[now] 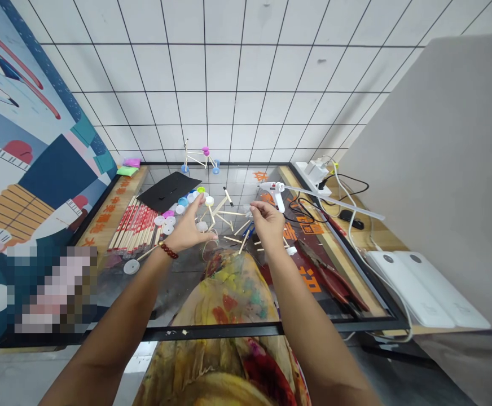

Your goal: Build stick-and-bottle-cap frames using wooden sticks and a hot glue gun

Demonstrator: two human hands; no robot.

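My left hand (188,228) reaches over the glass table (174,282), fingers apart, its fingertips by a small frame of wooden sticks (219,213) and white bottle caps (203,225). A beaded bracelet sits on that wrist. My right hand (267,220) is pinched closed near the right end of the stick frame; what it grips is too small to make out. Loose sticks (240,235) lie between the two hands.
Packs of chopsticks (134,225) and coloured caps (174,211) lie at left beside a black card (167,189). A white glue gun (275,192) stands at right with cables and a power strip (316,172). A finished stick bicycle (199,158) stands at the back wall. Pliers (334,279) lie at right.
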